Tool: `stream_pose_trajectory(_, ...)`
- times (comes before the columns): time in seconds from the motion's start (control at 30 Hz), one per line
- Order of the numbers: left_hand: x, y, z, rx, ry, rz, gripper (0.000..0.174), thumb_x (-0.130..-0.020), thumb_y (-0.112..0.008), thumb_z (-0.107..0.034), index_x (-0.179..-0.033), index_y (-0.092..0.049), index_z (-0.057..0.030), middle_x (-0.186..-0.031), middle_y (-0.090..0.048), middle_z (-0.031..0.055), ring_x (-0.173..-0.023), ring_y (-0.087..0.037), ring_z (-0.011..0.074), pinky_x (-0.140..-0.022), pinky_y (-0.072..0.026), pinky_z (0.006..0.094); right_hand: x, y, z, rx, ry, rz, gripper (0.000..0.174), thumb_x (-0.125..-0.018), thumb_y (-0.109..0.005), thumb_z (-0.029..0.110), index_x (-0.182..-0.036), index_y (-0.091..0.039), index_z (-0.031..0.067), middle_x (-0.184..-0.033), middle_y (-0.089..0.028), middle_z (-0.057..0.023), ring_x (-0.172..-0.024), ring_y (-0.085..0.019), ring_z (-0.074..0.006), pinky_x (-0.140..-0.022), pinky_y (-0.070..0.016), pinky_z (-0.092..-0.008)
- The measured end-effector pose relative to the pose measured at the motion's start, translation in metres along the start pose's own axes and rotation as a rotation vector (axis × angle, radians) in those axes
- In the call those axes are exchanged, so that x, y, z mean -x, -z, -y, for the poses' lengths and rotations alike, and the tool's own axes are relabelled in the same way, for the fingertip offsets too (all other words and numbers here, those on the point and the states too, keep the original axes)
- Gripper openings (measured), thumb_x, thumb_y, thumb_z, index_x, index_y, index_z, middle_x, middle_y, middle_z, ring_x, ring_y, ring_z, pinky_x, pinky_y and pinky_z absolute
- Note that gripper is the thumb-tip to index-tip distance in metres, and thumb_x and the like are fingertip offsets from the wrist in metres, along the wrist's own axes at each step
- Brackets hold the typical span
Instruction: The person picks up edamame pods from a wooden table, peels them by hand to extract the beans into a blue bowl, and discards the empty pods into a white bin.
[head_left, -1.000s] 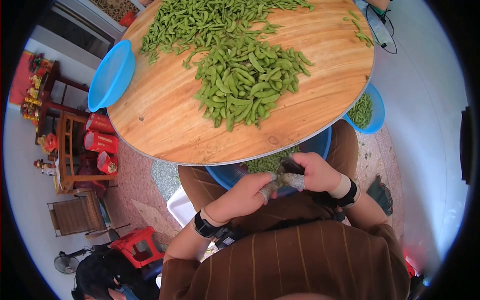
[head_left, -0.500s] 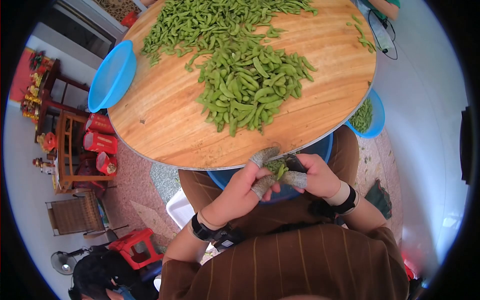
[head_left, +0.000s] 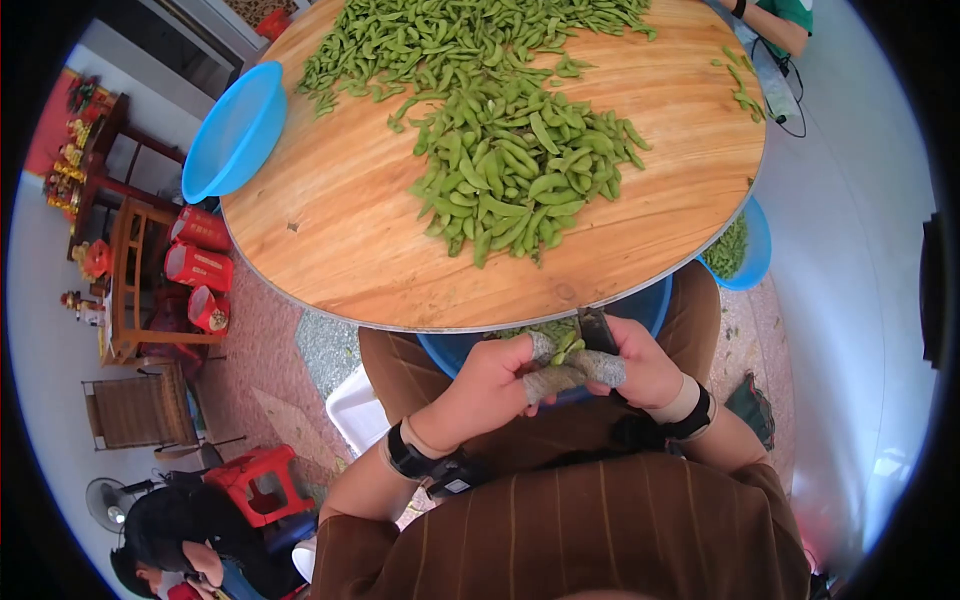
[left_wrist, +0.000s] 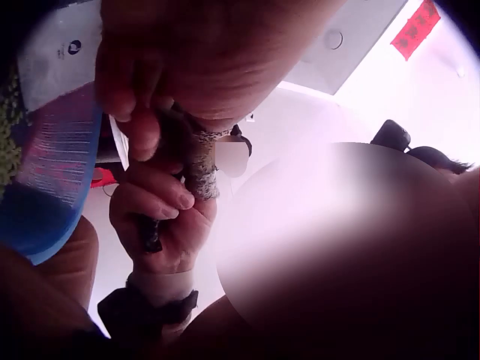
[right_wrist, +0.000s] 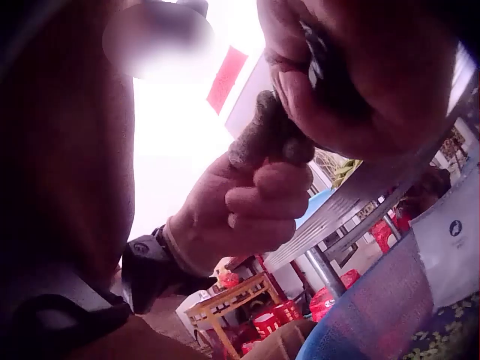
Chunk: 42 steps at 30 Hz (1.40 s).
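Observation:
In the head view my left hand [head_left: 490,378] pinches a green bean pod [head_left: 568,346] over my lap, close below the table edge. Grey woven covers wrap its thumb and forefinger. My right hand [head_left: 648,368] meets it from the other side, gripping a dark, flat, blade-like tool [head_left: 594,330]; its thumb wears a grey cover [head_left: 604,369] too. Both hands touch around the pod. Beneath them, a large blue basin [head_left: 655,303] holds shelled green beans [head_left: 545,330], partly hidden by hands and tabletop. In the left wrist view the right hand [left_wrist: 169,232] curls around the tool's black end [left_wrist: 153,235].
A round wooden table [head_left: 340,230] carries a heap of bean pods [head_left: 520,170], with a larger spread behind. A light blue basin [head_left: 235,135] leans at its left edge; another blue bowl [head_left: 755,250] with green contents stands right. A second person [head_left: 785,30] is at the far right.
Half a second ago the left thumb was lifted away, showing green between the hands; now it presses in against the pod. One second ago the hands were together with no pod visible.

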<state>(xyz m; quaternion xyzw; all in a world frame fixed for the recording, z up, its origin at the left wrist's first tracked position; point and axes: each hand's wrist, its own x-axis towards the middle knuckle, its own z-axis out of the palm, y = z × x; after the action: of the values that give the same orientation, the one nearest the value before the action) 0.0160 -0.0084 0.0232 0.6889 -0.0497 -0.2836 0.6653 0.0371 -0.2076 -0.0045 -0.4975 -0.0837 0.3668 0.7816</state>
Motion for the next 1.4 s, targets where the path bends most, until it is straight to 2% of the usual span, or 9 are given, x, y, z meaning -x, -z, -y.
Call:
stream_pose_trajectory(0.13,-0.001,0.012,0.008,0.629,0.185,0.208,0.016,-0.094,-0.055,-0.017,-0.101,-0.06,-0.0033,-0.069,-0.061,0.0037,-0.05,-0.05,0.0072,-0.048,-0.0414,0.0185,0.006,0.002,0.01,0.007,0.001,0.084,0.03,-0.088,-0.065,0.022,-0.111,-0.056,0.0042,-0.08,-0.055,0.0045,-0.06,-0.043,-0.0022,-0.052,-0.0342,-0.0183)
stream_pose_trajectory(0.33,-0.006,0.003,0.013,0.392,0.084,0.134,0.014,-0.095,-0.051,-0.013,-0.099,-0.058,-0.002,-0.075,-0.061,0.0038,-0.056,-0.051,0.007,-0.048,-0.0418,0.0201,0.007,0.018,-0.002,-0.144,-0.042,0.04,0.03,-0.088,-0.066,0.022,-0.11,-0.057,0.0034,-0.078,-0.054,0.0055,-0.061,-0.044,-0.0022,-0.052,-0.0356,-0.0184)
stream_pose_trajectory(0.43,-0.005,0.003,0.017,0.327,0.096,0.099,0.011,-0.094,-0.05,-0.01,-0.098,-0.057,-0.0026,-0.079,-0.061,0.0031,-0.06,-0.053,0.0071,-0.051,-0.0438,0.0212,0.014,0.014,-0.002,0.187,0.014,-0.22,0.027,-0.085,-0.067,0.018,-0.106,-0.058,0.0032,-0.073,-0.055,0.0017,-0.059,-0.049,-0.0086,-0.052,-0.0392,-0.0223)
stream_pose_trajectory(0.5,-0.003,0.004,0.018,0.172,0.177,0.048,0.01,-0.093,-0.047,-0.007,-0.094,-0.056,-0.0021,-0.078,-0.06,0.0024,-0.062,-0.054,0.0062,-0.055,-0.0458,0.0221,0.021,0.008,-0.001,1.117,0.521,-0.471,0.028,-0.078,-0.069,0.012,-0.102,-0.059,0.0032,-0.074,-0.057,-0.0068,-0.062,-0.056,-0.0211,-0.054,-0.0449,-0.03)
stream_pose_trajectory(0.6,-0.002,-0.004,0.008,-0.051,0.137,0.07,0.01,-0.086,-0.046,0.001,-0.091,-0.056,-0.0008,-0.076,-0.061,0.0053,-0.064,-0.057,0.0113,-0.059,-0.0476,0.0264,0.016,-0.002,0.003,1.208,0.669,-0.258,0.032,-0.069,-0.068,0.005,-0.1,-0.059,0.0028,-0.079,-0.057,-0.0142,-0.069,-0.059,-0.0328,-0.059,-0.0486,-0.0369)
stream_pose_trajectory(0.8,0.003,-0.001,0.029,-0.36,-0.051,0.175,0.019,-0.079,-0.045,0.004,-0.094,-0.056,-0.0008,-0.08,-0.059,0.006,-0.065,-0.056,0.0135,-0.059,-0.0473,0.0279,0.007,0.001,-0.02,1.3,0.446,-0.151,0.025,-0.065,-0.068,0.009,-0.085,-0.056,0.0007,-0.073,-0.052,-0.0166,-0.07,-0.055,-0.0369,-0.061,-0.0458,-0.0425)
stream_pose_trajectory(0.97,0.009,0.011,0.032,-0.22,0.256,-0.015,0.009,-0.083,-0.051,-0.001,-0.086,-0.06,-0.0011,-0.072,-0.061,0.0079,-0.064,-0.059,0.0183,-0.059,-0.0482,0.031,0.005,0.003,-0.014,1.265,0.489,-0.201,0.021,-0.064,-0.066,0.006,-0.081,-0.055,0.001,-0.079,-0.055,-0.0176,-0.073,-0.056,-0.0372,-0.062,-0.0466,-0.0427)
stream_pose_trajectory(1.13,0.01,0.012,0.044,-0.807,-0.128,-0.149,0.009,-0.084,-0.057,-0.01,-0.086,-0.06,-0.0016,-0.073,-0.063,0.0141,-0.065,-0.063,0.0254,-0.061,-0.0486,0.0354,0.006,-0.003,-0.015,1.389,0.526,-0.372,0.017,-0.07,-0.068,0.009,-0.081,-0.058,0.0002,-0.08,-0.058,-0.0173,-0.071,-0.058,-0.0365,-0.06,-0.0472,-0.0387)
stream_pose_trajectory(1.4,0.001,0.007,0.024,-0.17,-0.206,0.172,0.008,-0.088,-0.057,-0.01,-0.093,-0.06,-0.005,-0.069,-0.06,0.004,-0.061,-0.057,0.0117,-0.055,-0.0451,0.0264,0.001,0.003,-0.008,0.121,-0.111,-0.014,0.022,-0.085,-0.065,0.014,-0.099,-0.051,0.0044,-0.073,-0.054,-0.0012,-0.054,-0.05,-0.0083,-0.048,-0.0391,-0.0223)
